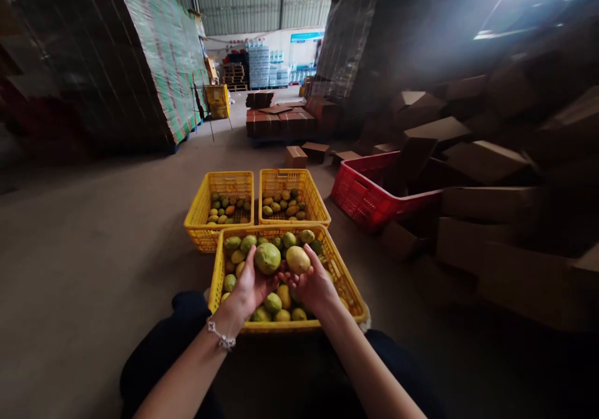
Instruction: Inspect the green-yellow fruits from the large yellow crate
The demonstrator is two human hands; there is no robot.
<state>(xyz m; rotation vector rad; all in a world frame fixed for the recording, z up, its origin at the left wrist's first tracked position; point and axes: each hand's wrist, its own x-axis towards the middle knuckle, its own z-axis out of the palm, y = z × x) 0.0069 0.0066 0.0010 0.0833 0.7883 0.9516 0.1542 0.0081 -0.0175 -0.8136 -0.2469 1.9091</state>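
Observation:
My left hand (253, 288) is closed around a large green, lumpy, mango-like fruit (268, 258), thumb along its left side. In my right hand (316, 285) rests a smaller, smoother yellow mango-like fruit (298, 260), gripped between thumb and fingers. Both fruits are held side by side, a small gap apart, with the fingertips of the two hands close together beneath them. Below is a yellow plastic crate (349, 288) holding many green and yellow fruits of the same sort. My hands and forearms hide part of its contents.
Behind stand two more yellow crates, one left (196, 222) and one right (321, 210), partly filled with fruit. A red crate (358, 200) holds cardboard at the right, beside heaped cardboard boxes (486, 238). Wrapped pallet stacks (159, 50) rise at the left.

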